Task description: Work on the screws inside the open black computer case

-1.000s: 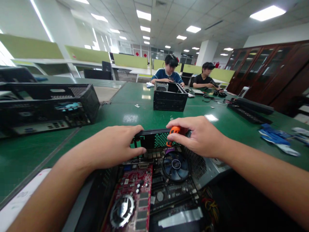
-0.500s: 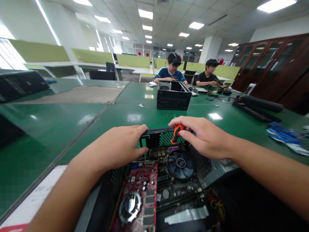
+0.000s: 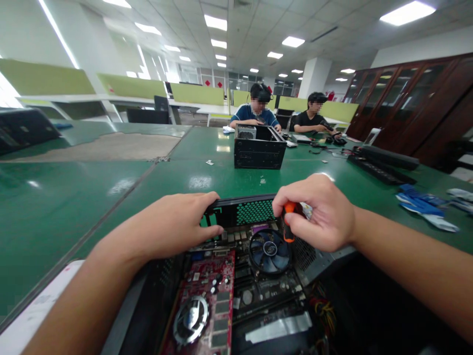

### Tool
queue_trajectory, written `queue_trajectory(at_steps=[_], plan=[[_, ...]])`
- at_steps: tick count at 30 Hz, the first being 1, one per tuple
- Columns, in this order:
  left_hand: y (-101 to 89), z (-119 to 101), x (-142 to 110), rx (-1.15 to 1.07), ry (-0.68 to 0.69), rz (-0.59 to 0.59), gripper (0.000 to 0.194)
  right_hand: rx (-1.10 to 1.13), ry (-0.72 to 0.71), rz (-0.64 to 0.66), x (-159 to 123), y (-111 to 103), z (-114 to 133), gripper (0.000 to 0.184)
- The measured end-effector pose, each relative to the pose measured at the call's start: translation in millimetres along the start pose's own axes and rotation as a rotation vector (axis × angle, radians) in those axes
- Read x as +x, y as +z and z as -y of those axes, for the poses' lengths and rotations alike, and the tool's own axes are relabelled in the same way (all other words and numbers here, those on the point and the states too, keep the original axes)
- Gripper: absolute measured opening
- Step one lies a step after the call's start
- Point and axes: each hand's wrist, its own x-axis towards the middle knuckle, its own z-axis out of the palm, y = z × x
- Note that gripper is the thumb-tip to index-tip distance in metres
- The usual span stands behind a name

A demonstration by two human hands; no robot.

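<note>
An open computer case [image 3: 246, 199] lies in front of me with its inside facing up. My left hand [image 3: 170, 224] grips its far edge near the slots, thumb inside and fingers over the rim. An orange and black screwdriver [image 3: 289, 231] is held by the handle in my right hand [image 3: 323, 217], above the corner by the cooling fan [image 3: 270, 250]. The screwdriver's tip is hard to make out. Below my left hand a red graphics card [image 3: 218, 273] sits in the case, left of the fan. Bundled wires [image 3: 323, 310] lie at the lower right.
A second computer case [image 3: 258, 154] stands farther back on the green table [image 3: 177, 180], near two people. Blue and white gloves [image 3: 424, 209] lie at the right, with black panels [image 3: 382, 165] behind them. White paper [image 3: 40, 310] lies at the lower left.
My right hand with the screwdriver has shifted right, from the perforated panel to beside the fan, and its fingers have curled closer around the handle. My left hand keeps its grip on the rim.
</note>
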Motion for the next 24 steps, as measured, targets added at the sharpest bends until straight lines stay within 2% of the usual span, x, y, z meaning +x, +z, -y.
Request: queue_trajectory(at_steps=[8, 19, 24], plan=[[1.4, 4.2, -0.5, -0.007, 0.014, -0.005, 0.069, 0.027, 0.018, 0.049, 2.5, -0.1, -1.6, 0.012], [1.7, 5.8, -0.6, -0.016, 0.019, -0.022, 0.062, 0.063, 0.069, 0.096, 0.7, -1.3, -3.9, 0.013], [1.8, 4.9, -1.0, -0.011, 0.017, -0.002, 0.066, 0.075, 0.080, 0.109, -0.3, 0.1, -5.4, 0.012]])
